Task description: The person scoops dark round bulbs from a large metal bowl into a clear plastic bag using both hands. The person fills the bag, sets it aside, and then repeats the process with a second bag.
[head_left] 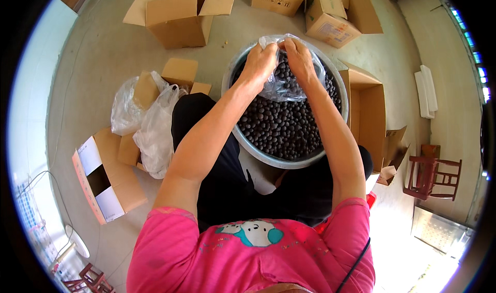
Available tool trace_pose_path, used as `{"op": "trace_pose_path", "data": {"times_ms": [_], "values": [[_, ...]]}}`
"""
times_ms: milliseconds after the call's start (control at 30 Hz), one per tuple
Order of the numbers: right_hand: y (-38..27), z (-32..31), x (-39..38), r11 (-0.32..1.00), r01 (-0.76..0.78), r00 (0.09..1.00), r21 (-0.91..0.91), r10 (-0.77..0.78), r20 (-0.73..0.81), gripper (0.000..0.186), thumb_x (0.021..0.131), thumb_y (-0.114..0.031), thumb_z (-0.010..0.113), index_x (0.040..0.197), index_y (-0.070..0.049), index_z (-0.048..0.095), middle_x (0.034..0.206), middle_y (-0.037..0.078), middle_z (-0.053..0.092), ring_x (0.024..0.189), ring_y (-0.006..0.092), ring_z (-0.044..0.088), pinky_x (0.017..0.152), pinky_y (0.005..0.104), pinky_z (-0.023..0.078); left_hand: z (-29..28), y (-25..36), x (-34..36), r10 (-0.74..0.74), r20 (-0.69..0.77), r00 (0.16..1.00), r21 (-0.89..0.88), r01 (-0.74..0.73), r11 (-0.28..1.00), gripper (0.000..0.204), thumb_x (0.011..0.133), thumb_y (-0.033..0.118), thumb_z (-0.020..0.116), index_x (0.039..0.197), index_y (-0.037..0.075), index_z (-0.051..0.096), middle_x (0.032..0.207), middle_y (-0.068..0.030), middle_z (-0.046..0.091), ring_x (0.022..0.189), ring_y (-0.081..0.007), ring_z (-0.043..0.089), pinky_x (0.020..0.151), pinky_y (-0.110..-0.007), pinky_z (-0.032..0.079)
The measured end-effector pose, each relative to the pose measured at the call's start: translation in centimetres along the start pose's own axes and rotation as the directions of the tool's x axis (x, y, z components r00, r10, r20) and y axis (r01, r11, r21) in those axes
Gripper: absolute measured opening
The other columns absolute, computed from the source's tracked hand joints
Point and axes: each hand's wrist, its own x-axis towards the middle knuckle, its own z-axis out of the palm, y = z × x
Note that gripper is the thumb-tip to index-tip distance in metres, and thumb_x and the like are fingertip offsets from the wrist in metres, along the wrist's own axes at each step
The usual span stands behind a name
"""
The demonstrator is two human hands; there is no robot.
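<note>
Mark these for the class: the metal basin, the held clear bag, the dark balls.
Metal basin [289, 164]: head view, its near rim.
Clear bag [284, 93]: head view, its lower part.
Dark balls [281, 130]: head view, middle of the pile.

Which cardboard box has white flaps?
The box at the picture's lower left, below the plastic bags. Two of its flaps are white; the flaps showing on the other boxes are brown.

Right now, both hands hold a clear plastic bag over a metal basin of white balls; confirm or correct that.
Wrong colour: the head view shows dark balls in the metal basin. The left hand and right hand do hold the clear plastic bag over it.
</note>
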Motion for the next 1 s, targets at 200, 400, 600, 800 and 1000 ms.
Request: {"op": "trace_pose_path", "data": {"times_ms": [200, 400, 600, 800, 1000], "values": [[-2.1, -5.0, -3.2, 0.996, -0.036, 0.997, 0.078, 0.03, 0.076, 0.036, 0.093, -0.029, 0.047, 0.092, 0.003, 0.064, 0.085, 0.018, 0.067, 0.082, 0.0275, 0.063, 0.075, 0.0407, 0.049, 0.2, -0.4, 0.3, -0.018, -0.018, 1.0, 0.048, 0.019, 0.999, 0.024, 0.095, 0.026, 0.048, 0.092, 0.006, 0.059, 0.065, 0.002, 0.046, 0.054, -0.0087, 0.043, 0.048, -0.027, 0.034], [2.8, -11.3, -6.7, 0.749, 0.032, 0.995, -0.661, -0.087, -0.051, 0.027, 0.093, -0.025, 0.049, 0.085, -0.002, 0.061, 0.088, 0.018, 0.066, 0.084, 0.0339, 0.064, 0.071, 0.0477, 0.049, 0.2, -0.4, 0.4, -0.032, -0.018, 0.999, 0.044, 0.033, 0.998, 0.024, 0.095, 0.026, 0.048, 0.093, 0.006, 0.06, 0.061, 0.0015, 0.044, 0.049, -0.0084, 0.04, 0.042, -0.027, 0.031], [7.0, -10.8, -9.1, 0.656, 0.066, 0.998, -0.752, -0.058, 0.037, 0.022, 0.088, -0.025, 0.056, 0.098, -0.005, 0.055, 0.099, 0.021, 0.059, 0.092, 0.0406, 0.06, 0.079, 0.0504, 0.048, -0.1, -0.6, 1.0, -0.073, -0.074, 0.995, 0.137, 0.082, 0.987, 0.03, 0.093, 0.032, 0.049, 0.096, 0.004, 0.06, 0.066, -0.0026, 0.051, 0.049, -0.0104, 0.045, 0.04, -0.028, 0.033], [6.0, -7.8, -11.4, 0.761, 0.076, 0.994, -0.644, -0.113, -0.016, 0.036, 0.088, -0.032, 0.06, 0.104, -0.002, 0.052, 0.1, 0.02, 0.057, 0.095, 0.039, 0.06, 0.077, 0.0493, 0.05, 1.0, -0.4, 0.6, -0.1, -0.072, 0.992, 0.113, 0.108, 0.988, 0.025, 0.094, 0.03, 0.051, 0.096, 0.007, 0.06, 0.058, 0.0015, 0.045, 0.045, -0.0079, 0.04, 0.041, -0.026, 0.03], [5.0, -6.0, -12.6, 0.751, 0.147, 0.982, -0.643, -0.191, 0.002, 0.039, 0.085, -0.033, 0.062, 0.11, -0.003, 0.056, 0.103, 0.017, 0.053, 0.093, 0.0358, 0.058, 0.073, 0.0479, 0.052, 0.9, -0.6, 0.8, -0.088, -0.046, 0.995, 0.102, 0.092, 0.991, 0.028, 0.097, 0.031, 0.049, 0.097, 0.005, 0.06, 0.057, 0.0012, 0.045, 0.044, -0.0074, 0.039, 0.04, -0.024, 0.031]]}}
